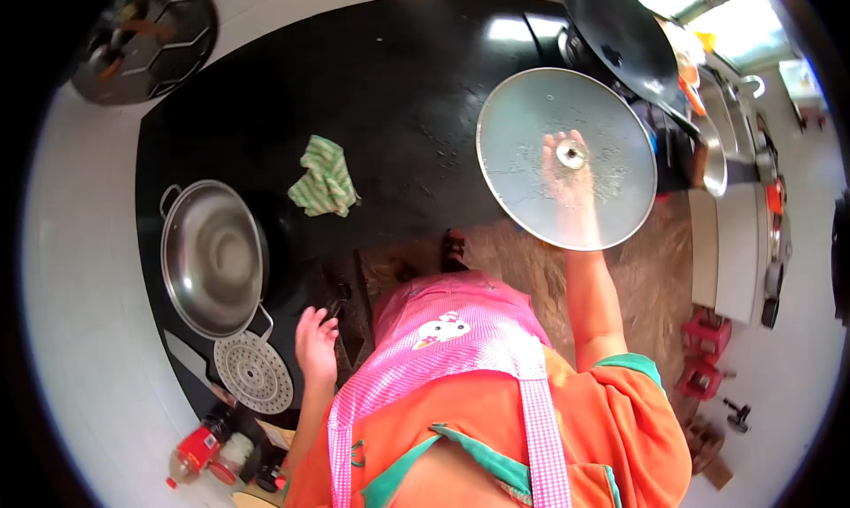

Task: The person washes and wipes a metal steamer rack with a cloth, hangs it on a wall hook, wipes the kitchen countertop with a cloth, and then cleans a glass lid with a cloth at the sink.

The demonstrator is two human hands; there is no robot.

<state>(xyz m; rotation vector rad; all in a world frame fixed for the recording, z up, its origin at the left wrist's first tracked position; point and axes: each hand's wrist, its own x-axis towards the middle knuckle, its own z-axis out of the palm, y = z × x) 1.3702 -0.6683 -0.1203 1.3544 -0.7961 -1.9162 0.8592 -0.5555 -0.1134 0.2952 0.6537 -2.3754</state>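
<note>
My right hand (567, 173) shows through a large round glass lid (518, 145) with a metal rim. The fingers are behind the glass around its central knob (571, 153), and water drops dot the surface. My left hand (317, 344) hangs by the counter edge, fingers loosely curled and apart, with nothing in it. Nearest to it are a wide steel pot (212, 256) with two handles and a perforated steamer plate (253, 372). A crumpled green-and-white striped cloth (324, 177) lies on the black counter (390, 83).
A dark wok (620, 34) sits on the stove at the back right, its handle pointing toward the sink side. A knife (188, 357) lies beside the steamer plate. Bottles (197, 450) stand at the lower left. Pink stools (704, 357) are on the floor at right.
</note>
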